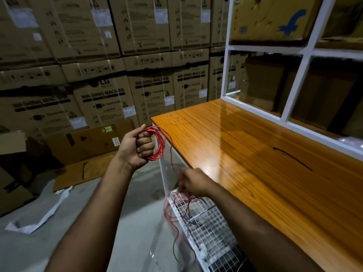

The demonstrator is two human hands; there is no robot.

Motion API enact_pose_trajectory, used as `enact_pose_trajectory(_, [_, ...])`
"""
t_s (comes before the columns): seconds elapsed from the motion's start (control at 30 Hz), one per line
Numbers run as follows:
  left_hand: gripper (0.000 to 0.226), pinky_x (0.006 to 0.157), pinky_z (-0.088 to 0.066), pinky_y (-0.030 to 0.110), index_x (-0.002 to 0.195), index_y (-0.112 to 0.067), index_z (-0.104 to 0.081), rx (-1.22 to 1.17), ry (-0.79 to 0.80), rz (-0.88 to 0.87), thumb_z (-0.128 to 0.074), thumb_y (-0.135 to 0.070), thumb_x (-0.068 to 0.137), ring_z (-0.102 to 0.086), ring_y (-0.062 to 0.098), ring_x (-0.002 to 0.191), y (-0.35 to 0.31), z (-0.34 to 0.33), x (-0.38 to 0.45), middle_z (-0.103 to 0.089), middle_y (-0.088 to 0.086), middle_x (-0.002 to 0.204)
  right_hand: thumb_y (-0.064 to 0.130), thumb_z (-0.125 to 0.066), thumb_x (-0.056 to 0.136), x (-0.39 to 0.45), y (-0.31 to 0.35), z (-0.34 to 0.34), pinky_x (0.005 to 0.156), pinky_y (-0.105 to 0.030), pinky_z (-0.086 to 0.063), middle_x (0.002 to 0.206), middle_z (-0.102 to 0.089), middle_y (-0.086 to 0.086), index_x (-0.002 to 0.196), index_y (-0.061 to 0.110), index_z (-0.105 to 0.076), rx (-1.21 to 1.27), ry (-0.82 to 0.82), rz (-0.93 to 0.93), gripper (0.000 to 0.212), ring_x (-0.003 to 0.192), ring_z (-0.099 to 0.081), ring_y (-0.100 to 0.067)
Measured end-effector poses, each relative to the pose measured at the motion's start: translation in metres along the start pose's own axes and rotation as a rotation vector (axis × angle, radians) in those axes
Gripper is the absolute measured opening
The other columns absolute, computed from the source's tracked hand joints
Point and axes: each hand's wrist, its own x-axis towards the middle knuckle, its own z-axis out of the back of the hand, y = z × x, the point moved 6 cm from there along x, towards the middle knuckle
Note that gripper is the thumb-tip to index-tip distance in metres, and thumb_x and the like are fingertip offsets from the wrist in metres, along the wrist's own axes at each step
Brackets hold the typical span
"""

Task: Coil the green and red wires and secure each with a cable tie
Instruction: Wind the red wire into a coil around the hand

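Observation:
My left hand (137,148) grips a coil of red wire (160,144), held up beside the table's left edge. A loose strand of the red wire runs down from the coil to my right hand (193,182), which pinches it just off the table's edge; this hand is blurred. Below it, more red wire (169,211) hangs in loose loops over a white wire-mesh basket (208,228), tangled with a dark wire (176,250). A black cable tie (292,159) lies on the orange wooden table (245,144). I see no green wire.
Stacked cardboard washing-machine boxes (102,91) fill the wall ahead. A white shelf frame (298,79) with boxes stands at the table's back right. Flattened cardboard (86,169) and white paper strips (45,213) lie on the grey floor at the left.

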Motion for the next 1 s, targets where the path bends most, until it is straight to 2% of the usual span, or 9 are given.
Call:
enact_pose_trajectory(0.27, [0.046,0.03,-0.012,0.018,0.054,-0.023,-0.04,-0.022,-0.023,0.006,-0.04,-0.038,0.098,-0.008,0.005,0.038,0.0,-0.004,0.002,-0.01,-0.012,0.048,-0.002,-0.047,0.099,0.0,0.015,0.005,0.078,-0.044,-0.061,0.098,-0.07,-0.016,0.101,0.005,-0.049,0.21,-0.136,0.182,0.007,0.088,-0.073,-0.028])
enact_pose_trajectory(0.4, [0.046,0.03,-0.013,0.018,0.055,-0.023,-0.039,-0.033,-0.019,0.002,-0.04,-0.037,0.099,-0.008,0.005,0.038,0.0,-0.003,0.002,-0.01,-0.012,0.048,0.002,-0.05,0.099,-0.007,0.02,-0.017,0.081,-0.036,-0.059,0.107,-0.069,-0.023,0.105,0.006,-0.052,-0.09,0.146,0.205,0.008,0.099,-0.07,-0.036])
enact_pose_trajectory(0.5, [0.046,0.03,-0.012,0.018,0.055,-0.023,-0.04,-0.041,-0.008,0.022,-0.039,-0.038,0.099,-0.009,0.005,0.038,0.004,-0.003,0.002,-0.011,-0.012,0.048,0.002,-0.049,0.098,0.002,0.016,0.015,0.074,-0.037,-0.061,0.103,-0.069,-0.017,0.102,0.013,-0.052,-0.115,-0.143,0.175,0.012,0.088,-0.07,-0.029])
enact_pose_trajectory(0.63, [0.046,0.029,-0.014,0.018,0.056,-0.023,-0.04,-0.064,-0.014,0.009,-0.039,-0.038,0.1,-0.009,0.005,0.038,0.003,-0.002,0.003,-0.012,-0.012,0.047,-0.003,-0.046,0.099,-0.013,0.034,-0.01,0.082,-0.038,-0.061,0.1,-0.069,-0.024,0.095,0.006,-0.049,0.607,0.433,0.216,0.01,0.093,-0.071,-0.033])
enact_pose_trajectory(0.77, [0.047,0.031,-0.012,0.017,0.056,-0.023,-0.041,-0.054,-0.013,0.003,-0.038,-0.039,0.099,-0.009,0.005,0.039,0.002,-0.007,0.001,-0.012,-0.012,0.048,-0.001,-0.051,0.095,0.009,0.004,0.049,0.08,-0.045,-0.061,0.097,-0.07,-0.007,0.097,0.015,-0.052,0.209,-0.507,0.094,0.017,0.094,-0.07,-0.026])
enact_pose_trajectory(0.8, [0.047,0.031,-0.012,0.017,0.056,-0.023,-0.041,-0.051,-0.013,0.002,-0.038,-0.039,0.099,-0.009,0.005,0.039,0.001,-0.007,0.001,-0.012,-0.011,0.048,-0.001,-0.051,0.095,0.007,0.004,0.044,0.08,-0.044,-0.061,0.099,-0.069,-0.007,0.097,0.015,-0.051,0.168,-0.453,0.102,0.016,0.094,-0.07,-0.026])
enact_pose_trajectory(0.9, [0.047,0.03,-0.013,0.017,0.056,-0.023,-0.041,-0.039,-0.02,0.002,-0.038,-0.038,0.1,-0.009,0.005,0.038,0.0,-0.006,0.001,-0.012,-0.011,0.048,-0.001,-0.048,0.099,-0.012,0.014,-0.026,0.074,-0.039,-0.062,0.109,-0.067,-0.026,0.093,0.011,-0.05,0.229,0.409,0.096,0.013,0.088,-0.071,-0.031])
enact_pose_trajectory(0.93, [0.047,0.03,-0.013,0.017,0.056,-0.023,-0.041,-0.041,-0.015,0.004,-0.038,-0.038,0.1,-0.009,0.005,0.038,0.001,-0.007,0.003,-0.012,-0.011,0.048,0.001,-0.048,0.1,-0.013,0.017,-0.028,0.07,-0.038,-0.062,0.108,-0.067,-0.029,0.093,0.011,-0.05,0.315,0.435,0.114,0.012,0.087,-0.071,-0.033])
enact_pose_trajectory(1.0, [0.047,0.03,-0.014,0.017,0.056,-0.023,-0.041,-0.06,-0.007,0.009,-0.037,-0.039,0.1,-0.009,0.005,0.038,0.005,-0.007,0.003,-0.012,-0.012,0.048,0.003,-0.049,0.1,0.005,0.016,-0.002,0.07,-0.042,-0.061,0.101,-0.071,-0.023,0.094,0.013,-0.051,0.504,0.066,0.108,0.011,0.088,-0.073,-0.035])
